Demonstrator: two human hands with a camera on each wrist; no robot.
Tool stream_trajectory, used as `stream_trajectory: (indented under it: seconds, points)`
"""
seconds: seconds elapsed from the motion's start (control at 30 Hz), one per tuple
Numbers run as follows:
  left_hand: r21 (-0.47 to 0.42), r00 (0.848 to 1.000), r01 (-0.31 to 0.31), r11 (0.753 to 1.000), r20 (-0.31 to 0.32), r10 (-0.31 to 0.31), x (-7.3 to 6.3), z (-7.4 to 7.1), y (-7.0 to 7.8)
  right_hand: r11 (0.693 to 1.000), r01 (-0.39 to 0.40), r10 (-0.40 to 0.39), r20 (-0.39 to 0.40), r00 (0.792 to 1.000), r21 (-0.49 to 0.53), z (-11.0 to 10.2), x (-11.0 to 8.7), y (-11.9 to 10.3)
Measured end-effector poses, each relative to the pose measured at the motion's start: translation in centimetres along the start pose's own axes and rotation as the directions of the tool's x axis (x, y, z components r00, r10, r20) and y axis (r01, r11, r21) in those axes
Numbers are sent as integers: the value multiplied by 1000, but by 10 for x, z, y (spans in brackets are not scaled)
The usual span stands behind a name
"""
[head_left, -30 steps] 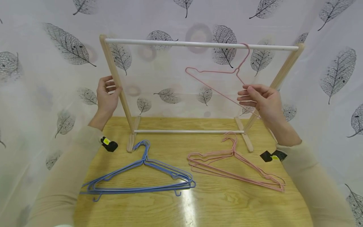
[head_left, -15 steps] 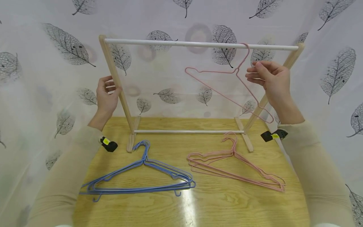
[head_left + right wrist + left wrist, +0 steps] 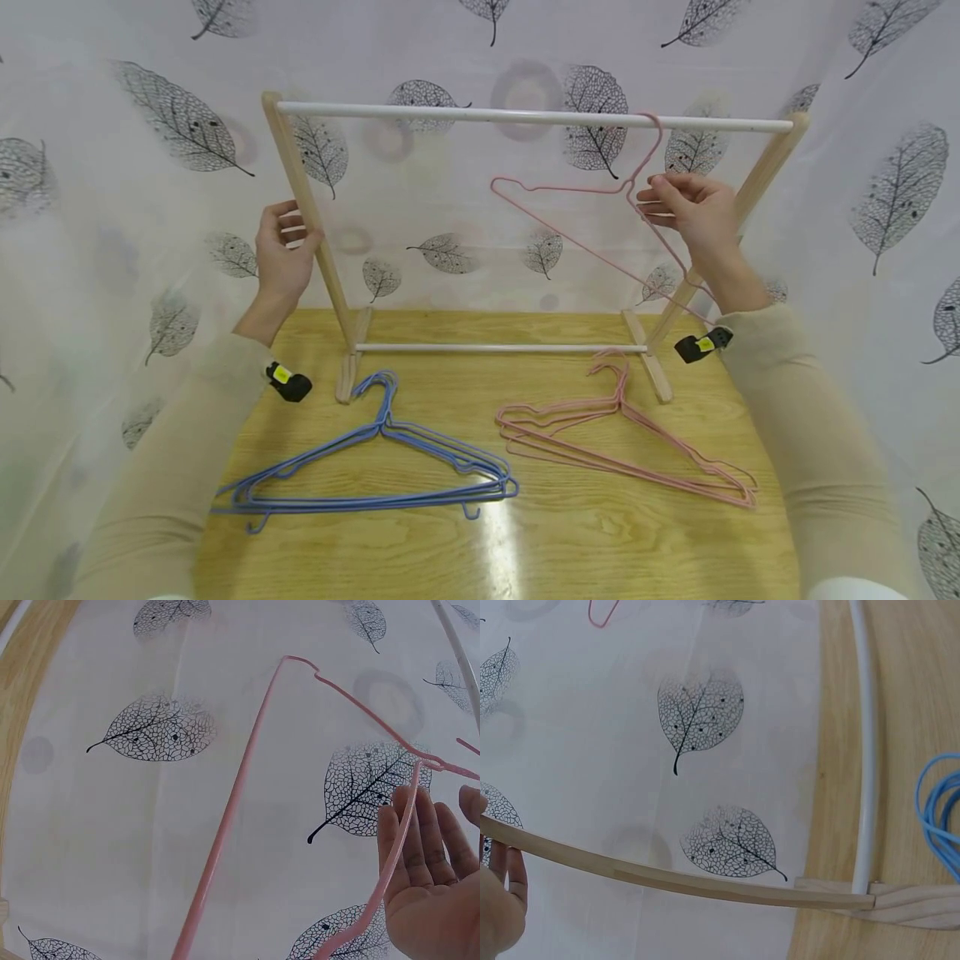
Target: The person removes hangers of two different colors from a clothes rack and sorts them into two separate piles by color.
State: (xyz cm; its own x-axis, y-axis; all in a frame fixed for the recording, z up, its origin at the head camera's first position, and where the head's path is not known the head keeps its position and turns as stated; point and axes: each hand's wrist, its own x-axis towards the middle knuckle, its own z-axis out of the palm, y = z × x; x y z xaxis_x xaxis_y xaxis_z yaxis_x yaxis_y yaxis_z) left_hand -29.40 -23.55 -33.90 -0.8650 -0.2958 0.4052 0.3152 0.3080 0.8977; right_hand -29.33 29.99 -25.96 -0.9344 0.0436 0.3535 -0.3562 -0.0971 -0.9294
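Observation:
A pink wire hanger (image 3: 577, 190) hangs tilted by its hook from the white top rail (image 3: 465, 114) of a wooden rack. My right hand (image 3: 693, 208) is just beside the hanger's neck, thumb and fingers extended. In the right wrist view the same right hand (image 3: 431, 907) shows its palm, with the hanger's sloping shoulder (image 3: 397, 851) crossing before the fingers; whether they touch it I cannot tell. My left hand (image 3: 285, 254) grips the rack's left wooden post (image 3: 288, 158), thumb on the near side. The left wrist view shows that hand (image 3: 499, 900) at its edge.
Several blue hangers (image 3: 382, 427) lie stacked at the table's left, hooks toward the rack. Several pink hangers (image 3: 620, 400) lie at the right. A white lower bar (image 3: 495, 347) joins the rack's feet. Behind hangs a leaf-print curtain (image 3: 450, 283).
My right hand left the hanger's lower shoulder, rose away to the right, then came back left to the neck. The hanger hangs in place, and the left hand has stayed on the post.

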Motion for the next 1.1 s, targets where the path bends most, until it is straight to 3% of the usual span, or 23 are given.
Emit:
stream_trajectory:
  seconds: [0.33, 0.7, 1.1]
  points:
    - [-11, 1000, -6, 1000, -1, 6, -2, 0, 1, 999, 1, 3, 98, 995, -41, 9, 4, 6]
    - [-18, 1000, -3, 1000, -1, 3, -2, -1, -1, 995, 17, -8, 105, 994, -94, 23, 8, 10]
    - [-27, 1000, -6, 1000, -2, 5, -3, -1, 1, 995, 69, -72, 43, 996, 65, 23, 10, -2]
